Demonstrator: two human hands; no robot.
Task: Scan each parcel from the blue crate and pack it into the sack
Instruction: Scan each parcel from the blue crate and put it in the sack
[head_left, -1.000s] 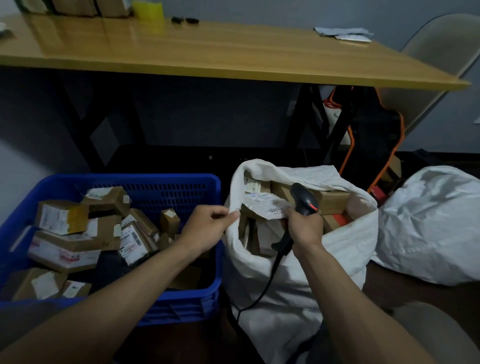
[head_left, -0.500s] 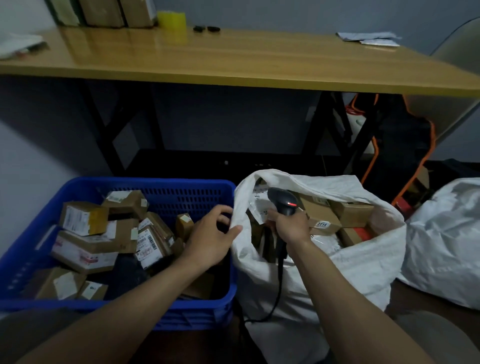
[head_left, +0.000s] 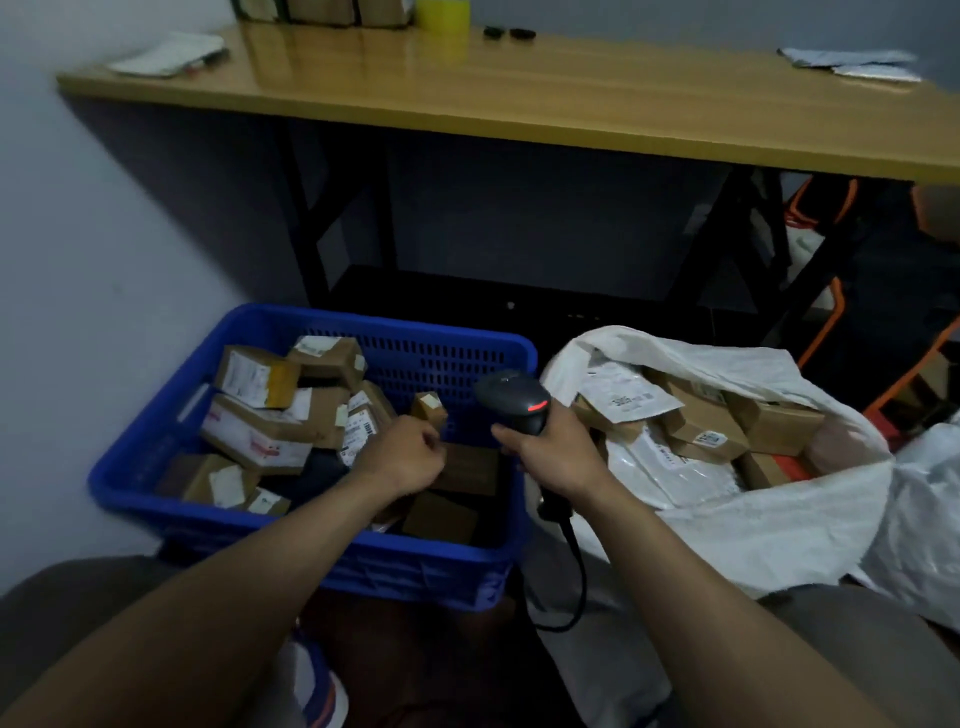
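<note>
Crate: blue crate (head_left: 136, 467) on the floor, touching the sack's left side.
Parcels: cardboard parcels (head_left: 260, 434) heaped in the crate, mostly at its left; others lie in the sack's open mouth.
Sack: white sack (head_left: 779, 535), top folded open.
Left hand: left hand (head_left: 402, 460) over the crate, fingers curled, just beside a small parcel (head_left: 429, 409); whether it grips anything cannot be told.
Right hand: right hand (head_left: 553, 454) wrapped round the scanner (head_left: 511, 402) handle, above the crate's right rim.
Counter: wooden counter (head_left: 519, 104) behind.
</note>
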